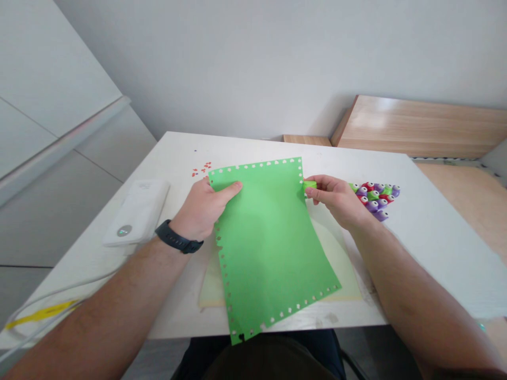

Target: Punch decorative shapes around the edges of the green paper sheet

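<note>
A green paper sheet with small shapes punched along its edges lies tilted on the white table. My left hand grips its upper left corner, thumb on top. My right hand is closed on a small green punch that sits on the sheet's upper right edge. Under the green sheet lies a pale yellow sheet.
A pile of small coloured punches sits just right of my right hand. Tiny red paper cut-outs lie beyond my left hand. A white device with a cable rests at the table's left edge. A wooden bench stands behind.
</note>
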Motion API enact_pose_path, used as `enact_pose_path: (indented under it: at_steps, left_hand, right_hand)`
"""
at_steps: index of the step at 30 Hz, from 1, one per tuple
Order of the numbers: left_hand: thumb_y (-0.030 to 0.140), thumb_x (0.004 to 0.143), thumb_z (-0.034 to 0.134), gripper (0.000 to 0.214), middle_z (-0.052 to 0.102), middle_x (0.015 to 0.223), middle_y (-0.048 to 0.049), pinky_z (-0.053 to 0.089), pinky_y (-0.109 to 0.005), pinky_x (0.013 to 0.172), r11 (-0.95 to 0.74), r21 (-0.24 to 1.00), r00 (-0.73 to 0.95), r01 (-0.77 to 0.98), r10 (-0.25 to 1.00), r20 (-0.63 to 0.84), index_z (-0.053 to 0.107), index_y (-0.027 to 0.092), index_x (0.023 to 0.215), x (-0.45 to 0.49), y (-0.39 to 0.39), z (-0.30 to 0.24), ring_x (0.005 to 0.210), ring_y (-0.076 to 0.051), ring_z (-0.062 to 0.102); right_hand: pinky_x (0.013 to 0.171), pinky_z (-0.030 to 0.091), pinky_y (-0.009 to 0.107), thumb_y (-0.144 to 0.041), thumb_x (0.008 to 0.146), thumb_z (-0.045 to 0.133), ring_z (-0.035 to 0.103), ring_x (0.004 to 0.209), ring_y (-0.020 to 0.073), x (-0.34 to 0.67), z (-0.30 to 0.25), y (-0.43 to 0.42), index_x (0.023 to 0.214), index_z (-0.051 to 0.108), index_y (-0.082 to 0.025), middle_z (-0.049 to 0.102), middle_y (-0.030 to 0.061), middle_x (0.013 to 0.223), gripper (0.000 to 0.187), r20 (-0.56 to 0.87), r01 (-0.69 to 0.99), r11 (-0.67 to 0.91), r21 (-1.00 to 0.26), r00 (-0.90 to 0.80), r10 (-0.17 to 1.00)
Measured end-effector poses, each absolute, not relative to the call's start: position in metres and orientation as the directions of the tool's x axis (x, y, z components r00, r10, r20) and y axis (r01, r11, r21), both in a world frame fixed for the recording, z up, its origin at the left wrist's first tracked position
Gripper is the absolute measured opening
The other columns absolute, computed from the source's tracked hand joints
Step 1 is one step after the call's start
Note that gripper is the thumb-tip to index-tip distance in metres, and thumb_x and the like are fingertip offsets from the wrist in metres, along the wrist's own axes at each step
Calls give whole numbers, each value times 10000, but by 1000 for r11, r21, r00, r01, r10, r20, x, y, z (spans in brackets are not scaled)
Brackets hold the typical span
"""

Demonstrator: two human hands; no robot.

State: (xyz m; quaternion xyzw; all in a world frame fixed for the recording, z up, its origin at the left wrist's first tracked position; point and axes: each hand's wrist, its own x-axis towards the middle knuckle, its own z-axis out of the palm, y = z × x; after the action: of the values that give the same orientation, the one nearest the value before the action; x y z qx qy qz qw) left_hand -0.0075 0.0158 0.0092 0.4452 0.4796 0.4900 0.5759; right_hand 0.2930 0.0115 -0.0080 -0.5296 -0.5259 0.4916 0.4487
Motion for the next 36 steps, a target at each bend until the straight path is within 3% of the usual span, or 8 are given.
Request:
enact_pose_path:
  at_steps: [6, 12, 20, 36]
  left_hand:
    - [390, 758, 878, 487, 812, 1132, -94, 614, -433, 904, 111, 986, 56, -126, 993, -104, 780, 202, 1197, -8, 17, 7, 1088, -325, 754]
    - [366, 774, 867, 493, 793, 1212, -93, 607, -440, 937, 104, 986, 62, -127, 993, -97, 771, 221, 1235, -9, 17, 5, 1183, -334, 720]
    - [358, 762, 865, 458, 812, 1140, -84, 617, -423, 910, 112, 985, 52, -128, 993, -107, 783, 213, 1188, -7, 16, 10, 1098, -322, 752]
    - [336, 770, 874, 427, 816, 1132, -76, 613, -429, 946, 119, 984, 49, -135, 992, -113, 790, 220, 1172, -7, 15, 11, 1160, -331, 736]
  right_hand:
    - [700, 429, 337, -378, 728, 900, 559, 754, 163, 293, -8, 11, 1096, 764, -200, 683, 16, 860, 430, -51, 115, -48, -992, -29, 998]
    - [686, 409, 330, -345, 722, 908, 540, 729, 149, 293, -7, 11, 1088, 765, -193, 668, 3, 832, 421, -50, 91, -48, -995, -28, 998]
    - [696, 412, 339, -395, 756, 887, 551, 743, 161, 293, -8, 10, 1110, 773, -204, 692, 20, 870, 417, -64, 98, -60, -993, -39, 997]
    - [684, 416, 334, -391, 763, 889, 574, 763, 171, 293, -7, 10, 1098, 770, -206, 692, 24, 853, 400, -60, 38, -59, -998, -38, 997]
